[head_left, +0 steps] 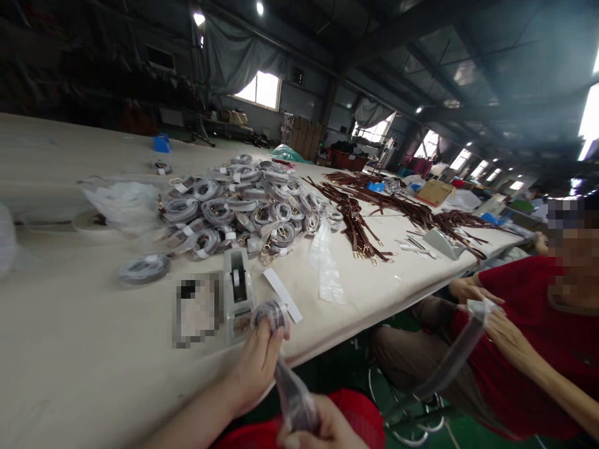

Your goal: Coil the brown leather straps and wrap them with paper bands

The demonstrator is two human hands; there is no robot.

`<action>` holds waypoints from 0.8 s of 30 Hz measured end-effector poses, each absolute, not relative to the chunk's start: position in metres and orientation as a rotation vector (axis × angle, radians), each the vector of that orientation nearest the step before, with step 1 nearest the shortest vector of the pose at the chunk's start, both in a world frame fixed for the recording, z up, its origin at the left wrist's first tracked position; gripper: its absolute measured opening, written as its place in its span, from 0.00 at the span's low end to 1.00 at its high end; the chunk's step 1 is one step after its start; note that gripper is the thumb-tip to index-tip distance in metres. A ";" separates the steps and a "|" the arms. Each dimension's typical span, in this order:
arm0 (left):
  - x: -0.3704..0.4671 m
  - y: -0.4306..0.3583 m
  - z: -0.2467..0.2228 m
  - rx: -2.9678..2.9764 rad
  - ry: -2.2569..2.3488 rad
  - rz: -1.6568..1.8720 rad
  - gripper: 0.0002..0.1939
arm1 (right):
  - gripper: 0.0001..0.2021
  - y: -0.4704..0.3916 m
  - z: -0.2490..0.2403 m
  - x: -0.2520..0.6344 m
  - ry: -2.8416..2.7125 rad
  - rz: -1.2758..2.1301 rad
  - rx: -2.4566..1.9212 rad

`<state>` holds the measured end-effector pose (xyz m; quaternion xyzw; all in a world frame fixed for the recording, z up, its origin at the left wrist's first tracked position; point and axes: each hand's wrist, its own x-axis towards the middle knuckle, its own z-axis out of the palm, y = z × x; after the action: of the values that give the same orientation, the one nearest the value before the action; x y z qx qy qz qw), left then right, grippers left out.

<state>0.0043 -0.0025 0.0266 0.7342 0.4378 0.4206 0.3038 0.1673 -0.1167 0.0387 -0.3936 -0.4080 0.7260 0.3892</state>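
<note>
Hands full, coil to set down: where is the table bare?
Bare table shows left of the pixelated item, nearer than the lone coil, and right of the white film, in front of the brown straps. The coil pile crowds the middle.

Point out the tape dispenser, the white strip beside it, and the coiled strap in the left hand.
Tape dispenser (239,292), head view: middle of its body.
White strip (282,295), head view: middle of its upper face.
Coiled strap (271,310), head view: upper part of the coil.
</note>
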 end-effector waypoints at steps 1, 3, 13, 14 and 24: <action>0.003 -0.003 0.014 2.147 1.178 1.128 0.28 | 0.19 -0.114 0.047 0.174 -1.012 1.789 -0.992; 0.002 -0.009 -0.003 2.405 1.109 1.111 0.31 | 0.16 -0.107 0.064 0.189 -0.977 1.638 -0.999; 0.018 -0.044 0.037 1.719 0.715 0.490 0.32 | 0.15 -0.078 0.076 0.249 -1.592 0.852 -1.534; 0.019 -0.044 0.042 1.491 0.647 0.399 0.33 | 0.16 -0.078 0.077 0.249 -1.689 0.810 -1.535; 0.015 -0.033 0.047 0.319 0.333 0.458 0.27 | 0.22 -0.107 0.046 0.180 -1.605 1.048 -1.368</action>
<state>0.0155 -0.0333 0.0468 0.1565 0.1634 0.2250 0.9477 0.1795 -0.1071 0.0459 -0.5364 -0.6296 0.4109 0.3834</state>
